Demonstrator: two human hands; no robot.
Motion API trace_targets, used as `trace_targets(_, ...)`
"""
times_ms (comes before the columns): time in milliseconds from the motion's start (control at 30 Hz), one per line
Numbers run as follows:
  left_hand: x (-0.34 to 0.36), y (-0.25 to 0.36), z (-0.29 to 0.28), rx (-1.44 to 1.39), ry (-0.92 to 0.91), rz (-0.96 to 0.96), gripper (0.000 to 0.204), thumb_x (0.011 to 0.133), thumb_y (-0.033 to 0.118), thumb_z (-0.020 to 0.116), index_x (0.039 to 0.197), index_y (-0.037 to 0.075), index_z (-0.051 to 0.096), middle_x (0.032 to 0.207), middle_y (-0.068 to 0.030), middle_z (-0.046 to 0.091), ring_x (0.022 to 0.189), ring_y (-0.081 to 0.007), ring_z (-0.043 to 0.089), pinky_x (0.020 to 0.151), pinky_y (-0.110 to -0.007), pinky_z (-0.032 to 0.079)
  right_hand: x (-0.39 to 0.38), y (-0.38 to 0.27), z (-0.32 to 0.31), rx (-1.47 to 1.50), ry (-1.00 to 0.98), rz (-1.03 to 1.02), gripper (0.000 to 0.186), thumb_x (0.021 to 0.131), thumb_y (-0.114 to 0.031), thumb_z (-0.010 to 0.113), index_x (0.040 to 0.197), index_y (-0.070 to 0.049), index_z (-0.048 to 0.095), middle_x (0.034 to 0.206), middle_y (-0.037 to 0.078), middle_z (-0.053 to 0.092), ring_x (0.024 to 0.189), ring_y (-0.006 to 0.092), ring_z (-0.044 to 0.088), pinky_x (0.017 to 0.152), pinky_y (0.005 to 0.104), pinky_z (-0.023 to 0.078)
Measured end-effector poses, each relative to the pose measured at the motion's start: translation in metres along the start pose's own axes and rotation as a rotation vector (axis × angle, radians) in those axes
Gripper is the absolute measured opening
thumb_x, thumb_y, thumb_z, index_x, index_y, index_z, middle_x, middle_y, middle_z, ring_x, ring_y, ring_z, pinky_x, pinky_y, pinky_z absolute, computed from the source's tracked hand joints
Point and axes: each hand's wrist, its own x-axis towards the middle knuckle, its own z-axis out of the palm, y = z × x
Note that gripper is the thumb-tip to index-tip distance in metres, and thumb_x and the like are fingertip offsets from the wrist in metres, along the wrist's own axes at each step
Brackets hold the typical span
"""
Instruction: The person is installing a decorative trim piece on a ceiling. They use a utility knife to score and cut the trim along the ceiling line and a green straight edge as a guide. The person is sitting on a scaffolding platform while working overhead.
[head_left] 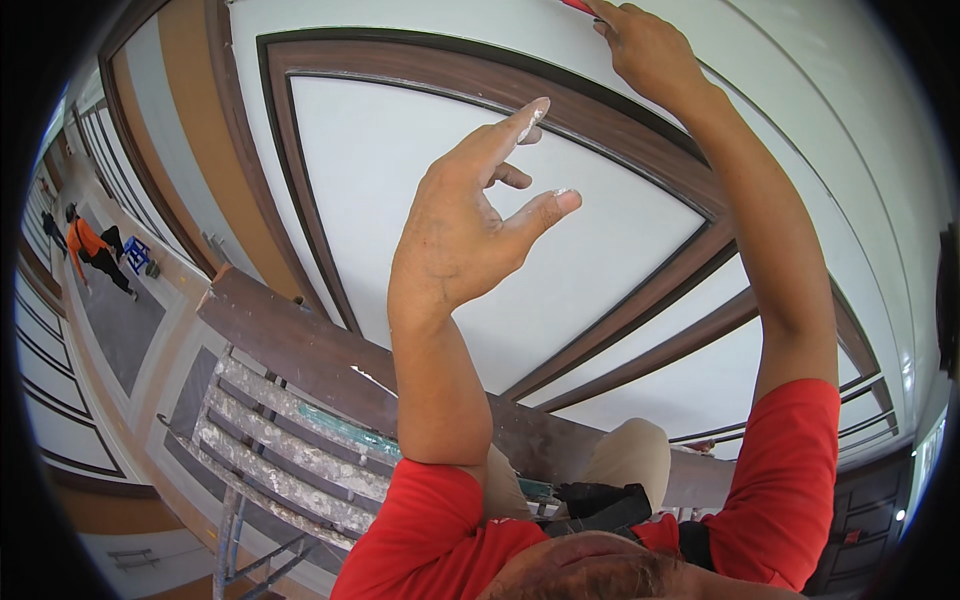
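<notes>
My left hand (465, 225) is raised in front of a white wall panel (390, 180), fingers apart and holding nothing. White paste is smeared on its index finger and thumb tip. Higher up and to the right, my right hand (652, 62) is closed around a red-handled tool (578, 6). The tool's working end lies beyond the top edge, so its kind does not show. Dark brown wooden moulding (400, 60) frames the panel, and my right hand is above it by the white upper wall (480, 22).
A slatted scaffold platform (300, 445), spattered white, stands at lower left. A brown ledge (300, 335) runs along the wall base behind my arms. On the floor at far left are a person in orange (88, 240), a blue stool (137, 250) and another person.
</notes>
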Motion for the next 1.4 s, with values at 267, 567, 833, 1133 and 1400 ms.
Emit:
trace_targets(267, 0.0, -0.005, -0.009, -0.021, 0.004, -0.021, 0.081, 0.081, 0.036, 0.087, 0.149, 0.007, 0.053, 0.127, -0.0238, 0.068, 0.097, -0.0248, 0.072, 0.088, -0.038, 0.053, 0.009, 0.008, -0.001, -0.046, 0.023, -0.06, 0.04, 0.104, -0.02, 0.051, 0.142, -0.009, 0.057, 0.11, 0.024, 0.068, 0.101, 0.0421, 0.066, 0.09, 0.0502, 0.052)
trace_targets(567, 0.0, -0.005, -0.008, -0.043, 0.03, 0.011, 0.083, 0.081, 0.036, 0.088, 0.15, 0.007, 0.052, 0.129, -0.0235, 0.067, 0.096, -0.0244, 0.072, 0.087, -0.036, 0.053, 0.01, 0.004, -0.01, -0.087, -0.035, -0.024, 0.04, 0.104, -0.02, 0.05, 0.142, -0.006, 0.056, 0.115, 0.024, 0.069, 0.106, 0.0417, 0.065, 0.094, 0.0488, 0.051)
trace_targets(833, 0.0, -0.009, -0.006, -0.027, 0.043, 0.028, 0.084, 0.08, 0.036, 0.088, 0.15, 0.008, 0.052, 0.129, -0.0236, 0.067, 0.096, -0.0252, 0.073, 0.086, -0.037, 0.053, 0.011, 0.0, -0.019, -0.095, -0.111, 0.068, 0.043, 0.106, -0.022, 0.048, 0.146, -0.005, 0.053, 0.13, 0.023, 0.065, 0.117, 0.0398, 0.062, 0.103, 0.0472, 0.048)
trace_targets(1133, 0.0, -0.005, -0.008, -0.042, 0.036, 0.015, 0.084, 0.08, 0.034, 0.088, 0.151, 0.008, 0.051, 0.13, -0.0238, 0.067, 0.096, -0.0247, 0.073, 0.086, -0.037, 0.053, 0.013, -0.004, -0.019, -0.056, -0.12, 0.048, 0.043, 0.108, -0.022, 0.045, 0.147, -0.005, 0.053, 0.136, 0.021, 0.063, 0.123, 0.0387, 0.06, 0.108, 0.0468, 0.045)
trace_targets(1400, -0.001, -0.009, -0.01, -0.033, 0.06, 0.047, 0.085, 0.08, 0.032, 0.088, 0.152, 0.008, 0.051, 0.131, -0.0228, 0.066, 0.095, -0.0243, 0.072, 0.085, -0.037, 0.053, 0.018, -0.014, -0.027, -0.081, -0.183, 0.102, 0.042, 0.108, -0.021, 0.045, 0.145, -0.005, 0.055, 0.136, 0.021, 0.063, 0.123, 0.0387, 0.06, 0.107, 0.0468, 0.046)
